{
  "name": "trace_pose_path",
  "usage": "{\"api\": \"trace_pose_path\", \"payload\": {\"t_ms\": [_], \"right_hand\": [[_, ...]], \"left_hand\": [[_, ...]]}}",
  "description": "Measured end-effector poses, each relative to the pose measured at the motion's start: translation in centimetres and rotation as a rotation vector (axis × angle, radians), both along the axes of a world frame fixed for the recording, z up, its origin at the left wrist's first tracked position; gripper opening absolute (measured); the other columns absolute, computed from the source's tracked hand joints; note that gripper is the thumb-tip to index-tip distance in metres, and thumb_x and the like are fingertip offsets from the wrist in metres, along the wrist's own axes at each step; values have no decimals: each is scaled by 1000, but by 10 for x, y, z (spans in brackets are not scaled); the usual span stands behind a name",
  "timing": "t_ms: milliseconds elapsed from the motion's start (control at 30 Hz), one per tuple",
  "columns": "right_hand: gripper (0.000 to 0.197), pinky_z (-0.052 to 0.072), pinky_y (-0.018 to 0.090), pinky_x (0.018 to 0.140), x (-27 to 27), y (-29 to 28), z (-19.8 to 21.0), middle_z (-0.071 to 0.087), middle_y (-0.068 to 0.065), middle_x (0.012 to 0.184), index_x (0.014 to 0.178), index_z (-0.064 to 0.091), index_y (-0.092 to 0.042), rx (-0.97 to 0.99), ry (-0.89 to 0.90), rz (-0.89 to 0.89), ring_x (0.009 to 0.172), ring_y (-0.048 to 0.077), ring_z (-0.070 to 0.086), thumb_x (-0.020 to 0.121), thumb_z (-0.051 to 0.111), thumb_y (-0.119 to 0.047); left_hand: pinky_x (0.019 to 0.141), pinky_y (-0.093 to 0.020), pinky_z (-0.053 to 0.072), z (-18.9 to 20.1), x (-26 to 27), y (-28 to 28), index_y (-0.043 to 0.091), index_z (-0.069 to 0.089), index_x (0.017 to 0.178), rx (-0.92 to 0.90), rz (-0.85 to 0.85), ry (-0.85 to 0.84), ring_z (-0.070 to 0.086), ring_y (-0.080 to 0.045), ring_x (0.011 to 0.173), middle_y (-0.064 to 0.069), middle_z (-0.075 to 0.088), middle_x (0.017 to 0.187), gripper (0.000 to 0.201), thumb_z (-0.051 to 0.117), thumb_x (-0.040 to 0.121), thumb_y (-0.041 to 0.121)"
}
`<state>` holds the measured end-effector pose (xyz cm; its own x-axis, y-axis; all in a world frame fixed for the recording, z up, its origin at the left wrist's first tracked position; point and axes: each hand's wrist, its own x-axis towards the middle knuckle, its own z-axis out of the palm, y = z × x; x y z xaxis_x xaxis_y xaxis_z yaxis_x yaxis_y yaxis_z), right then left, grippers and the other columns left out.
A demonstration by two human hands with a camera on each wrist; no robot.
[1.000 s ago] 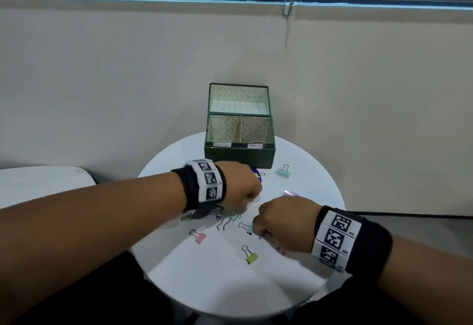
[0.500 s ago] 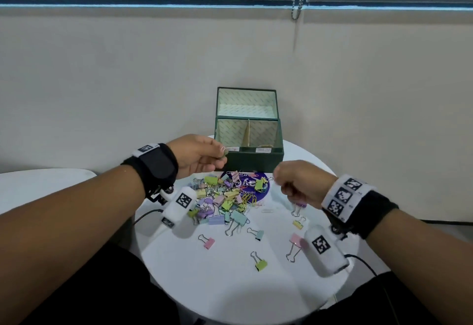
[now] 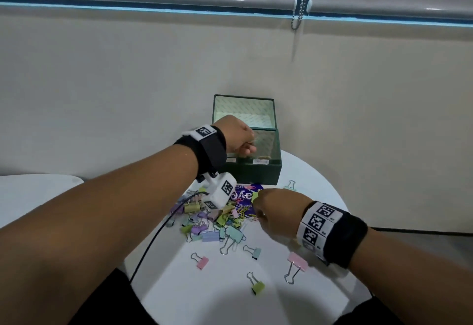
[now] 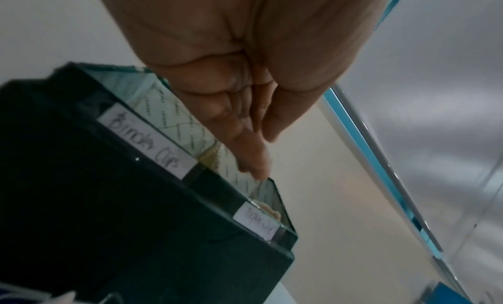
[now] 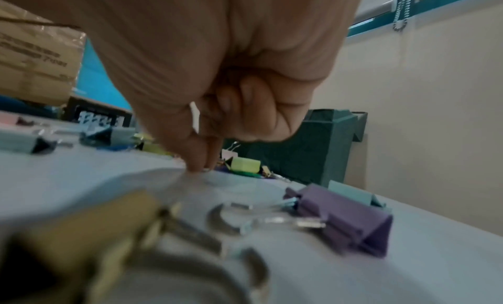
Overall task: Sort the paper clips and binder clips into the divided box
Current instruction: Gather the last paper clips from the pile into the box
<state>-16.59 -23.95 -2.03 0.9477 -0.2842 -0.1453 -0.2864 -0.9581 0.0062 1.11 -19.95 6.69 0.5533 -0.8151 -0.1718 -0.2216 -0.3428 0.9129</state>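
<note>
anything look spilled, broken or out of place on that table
Nothing looks damaged. The clips lie in a loose mixed pile in front of the green box, with strays like the pink binder clip and green one scattered toward the near edge of the table. That fits a sort not yet finished.

Head view: high, looking down at round table [image 3: 320, 196]. Wrist views: low, close, looking past fingers. All share green box [image 3: 258, 173].

left hand [image 3: 236, 134] raised, fingers [image 4: 253, 156] extended | right hand [image 3: 277, 213] low, fingers [image 5: 196, 156] pinched
</note>
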Motion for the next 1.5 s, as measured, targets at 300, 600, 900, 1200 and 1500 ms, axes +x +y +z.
{"api": "trace_pose_path", "payload": {"t_ms": [300, 600, 900, 1200, 1500], "right_hand": [[14, 41, 23, 61, 11, -49, 51, 62, 0, 80, 79, 57, -18, 248, -239, -147, 67, 14, 54, 93, 57, -18], [14, 44, 26, 67, 78, -75, 74, 64, 6, 93, 95, 70, -9, -84, -192, -233, 80, 21, 62, 94, 56, -13], [17, 43, 25, 61, 92, -67, 70, 53, 10, 98, 81, 57, -8, -149, -110, -237, 66, 17, 52, 96, 49, -4], [52, 49, 48, 98, 74, -60, 70, 53, 18, 129, 150, 27, -8, 25, -196, -173, 115, 34, 52, 100, 44, -8], [21, 53, 27, 84, 27, -18, 53, 66, -8, 107, 113, 67, -31, -6, -5, 15, 97, 16, 64, 97, 57, -21]], "left_hand": [[73, -25, 55, -8, 5, 65, 25, 71, 105, -11, -45, -566, 68, -7, 74, 10, 71, 85, 14, 60, 97, 24], [83, -32, 52, -46, 3, 133, 32, 68, 110, 369, -197, -975, 61, -12, 92, 11, 65, 105, 19, 55, 97, 36], [81, -31, 51, -66, -2, 128, 30, 67, 98, 366, -266, -1031, 56, -13, 91, 9, 58, 102, 16, 52, 96, 29], [84, -35, 51, -69, 0, 127, 28, 66, 99, 350, -311, -986, 54, -15, 94, 7, 57, 101, 17, 49, 96, 25], [108, -39, 38, -69, -7, 126, 51, 39, 145, 398, -565, -915, 35, -14, 133, 11, 40, 144, 70, 56, 82, 75]]}}
